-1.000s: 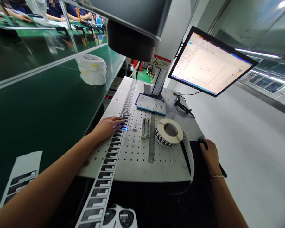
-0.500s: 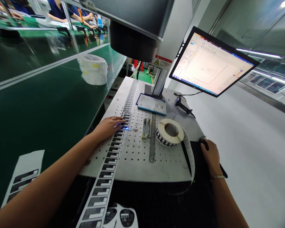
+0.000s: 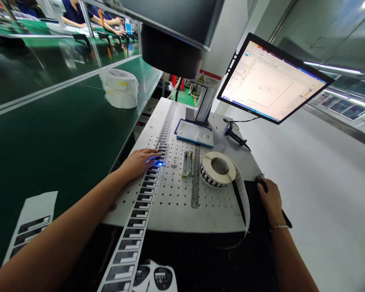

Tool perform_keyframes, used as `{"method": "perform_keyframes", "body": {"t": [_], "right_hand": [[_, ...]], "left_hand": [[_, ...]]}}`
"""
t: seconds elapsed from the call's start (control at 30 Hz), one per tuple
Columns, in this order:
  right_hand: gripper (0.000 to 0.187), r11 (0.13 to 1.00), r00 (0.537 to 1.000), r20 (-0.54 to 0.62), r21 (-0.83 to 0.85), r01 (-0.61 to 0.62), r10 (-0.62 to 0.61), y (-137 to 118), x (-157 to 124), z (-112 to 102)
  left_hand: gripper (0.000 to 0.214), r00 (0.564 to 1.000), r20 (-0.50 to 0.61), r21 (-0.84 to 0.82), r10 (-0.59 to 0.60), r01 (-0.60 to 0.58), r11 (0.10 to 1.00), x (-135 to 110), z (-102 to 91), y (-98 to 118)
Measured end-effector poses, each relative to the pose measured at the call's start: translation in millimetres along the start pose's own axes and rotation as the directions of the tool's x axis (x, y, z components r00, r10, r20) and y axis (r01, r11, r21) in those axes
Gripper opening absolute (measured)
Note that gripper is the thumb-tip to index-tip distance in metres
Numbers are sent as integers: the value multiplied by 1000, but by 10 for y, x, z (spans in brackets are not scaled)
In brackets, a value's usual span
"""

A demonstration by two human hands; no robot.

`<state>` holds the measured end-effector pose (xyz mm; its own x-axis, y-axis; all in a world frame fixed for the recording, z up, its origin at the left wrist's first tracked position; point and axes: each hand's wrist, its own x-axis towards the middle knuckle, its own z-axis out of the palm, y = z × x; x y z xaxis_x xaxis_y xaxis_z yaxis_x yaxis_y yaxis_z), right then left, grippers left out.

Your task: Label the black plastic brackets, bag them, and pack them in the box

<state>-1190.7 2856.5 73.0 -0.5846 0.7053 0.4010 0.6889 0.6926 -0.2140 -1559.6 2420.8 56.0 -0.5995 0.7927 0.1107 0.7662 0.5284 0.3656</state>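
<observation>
Your left hand (image 3: pixel 140 163) lies flat, palm down, at the left edge of the label strip (image 3: pixel 147 190); its fingers are stretched out and close together, the tips reaching over the strip; no pinch shows, and how hard they press you cannot tell from here.

The strip itself runs lengthwise over the metal plate (image 3: pixel 200 221), its near end hanging past the plate's front edge.

Change noted: the blue light (image 3: pixel 160 164), on a label just beside your fingertips, sits slightly further left than half a second ago and looks brighter, with a blue tint now along your finger edge; hand and strip keep their places; judged from this, the light is working across that one label, and a steady hand matters while it does.

Your right hand (image 3: pixel 269 194), well to the right of the strip, stays curled over the mouse (image 3: pixel 261 183); whether a finger is clicking you cannot tell.

Also right of the strip: the ruler (image 3: pixel 195 178), then the label roll (image 3: pixel 209 168); above and farther right, the screen (image 3: pixel 261 87) shows a drawing window, its details too small to read.
</observation>
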Motion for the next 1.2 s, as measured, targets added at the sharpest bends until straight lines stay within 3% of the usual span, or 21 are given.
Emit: {"method": "perform_keyframes", "body": {"t": [0.7,0.9,1.07,1.2], "right_hand": [[55,1000,1000,-10,0,28,-28,17,10,8],[55,995,997,-33,60,78,-76,22,42,39],[61,983,974,-156,57,173,-163,107,94,126],[72,981,970,-193,95,166,-146,151,126,216]], "left_hand": [[47,999,-36,-51,22,-23,998,3,47,-40],[48,995,-84,-168,-54,40,985,-28,-3,-9],[46,997,-4,-113,-82,81,990,112,-65,-11],[52,990,77,-58,-121,126,990,291,-51,28]]}}
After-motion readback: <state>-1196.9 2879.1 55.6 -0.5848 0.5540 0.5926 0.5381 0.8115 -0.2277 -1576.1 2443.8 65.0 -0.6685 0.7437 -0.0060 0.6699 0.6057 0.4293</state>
